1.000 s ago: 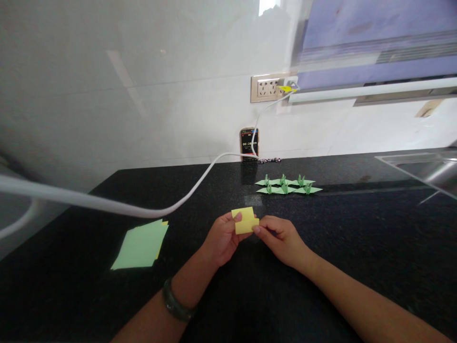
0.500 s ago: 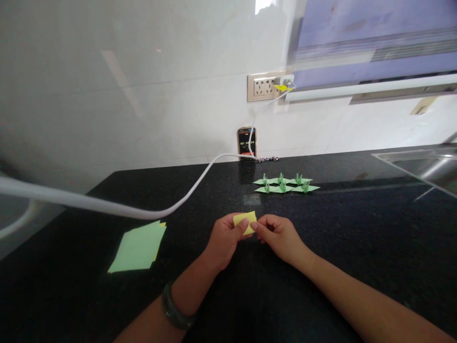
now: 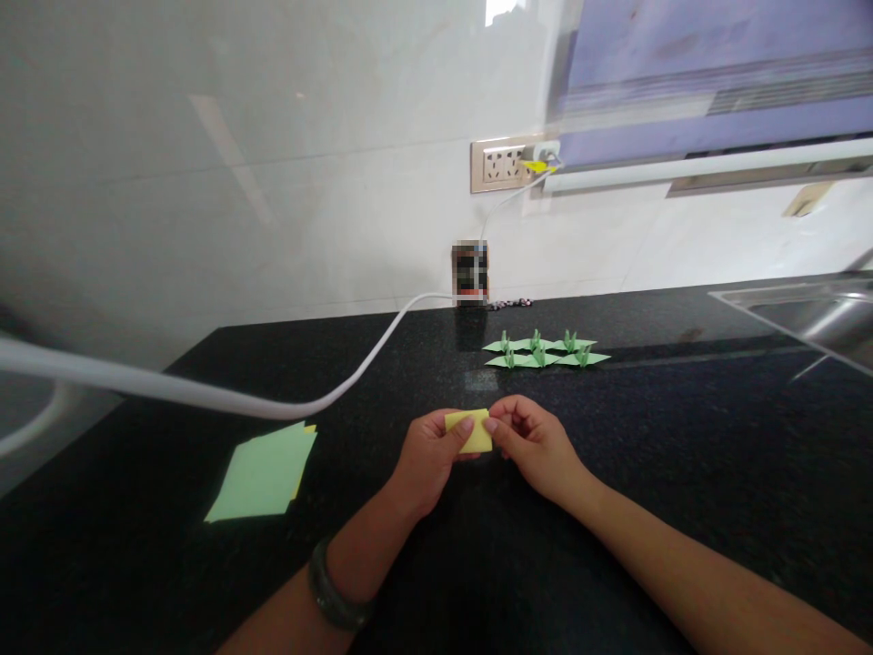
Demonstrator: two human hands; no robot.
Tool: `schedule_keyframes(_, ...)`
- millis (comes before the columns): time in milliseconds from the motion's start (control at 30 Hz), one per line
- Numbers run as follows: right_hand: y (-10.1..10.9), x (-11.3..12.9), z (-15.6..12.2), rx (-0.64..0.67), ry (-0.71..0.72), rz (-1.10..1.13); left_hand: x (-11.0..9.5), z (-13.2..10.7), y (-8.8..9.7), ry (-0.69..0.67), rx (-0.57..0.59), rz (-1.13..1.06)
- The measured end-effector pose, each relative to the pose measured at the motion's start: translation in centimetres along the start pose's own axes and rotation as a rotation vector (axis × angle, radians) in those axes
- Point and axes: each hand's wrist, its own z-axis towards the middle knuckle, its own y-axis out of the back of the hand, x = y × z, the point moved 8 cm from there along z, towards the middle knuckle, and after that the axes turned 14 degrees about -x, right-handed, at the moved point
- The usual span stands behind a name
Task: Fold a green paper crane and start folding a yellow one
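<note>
Over the dark counter, a small folded piece of yellow paper (image 3: pixel 480 437) is pinched in my left hand (image 3: pixel 428 455), the thumb lying flat across its face and the fingers behind it. My right hand (image 3: pixel 536 443) is closed at the paper's right edge, its thumb tip on the upper right corner and its other fingers curled. How the fingertips meet behind the paper is hidden. Beyond both hands, several folded green paper cranes (image 3: pixel 540 357) stand in two rows. To the left lies a stack of green and yellow paper sheets (image 3: pixel 263 473).
A white cable (image 3: pixel 355 375) runs from the left foreground towards a blurred-out phone-sized object (image 3: pixel 470 273) leaning on the wall. Above it is a socket plate (image 3: pixel 495 166) with a plug. A metal sink (image 3: pixel 818 318) is set into the black counter (image 3: pixel 682 455) at right.
The yellow paper has turned slightly and sits more level. My right hand has shifted a little up at its right edge, while my left hand keeps its hold.
</note>
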Motion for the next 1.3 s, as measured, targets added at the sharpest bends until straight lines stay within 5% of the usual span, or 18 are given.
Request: schedule_keyframes(1300,0.1,0.57,-0.11,0.016,-0.001,-0.039,-0.26,-0.19,-0.26,-0.037,0.061,0.086)
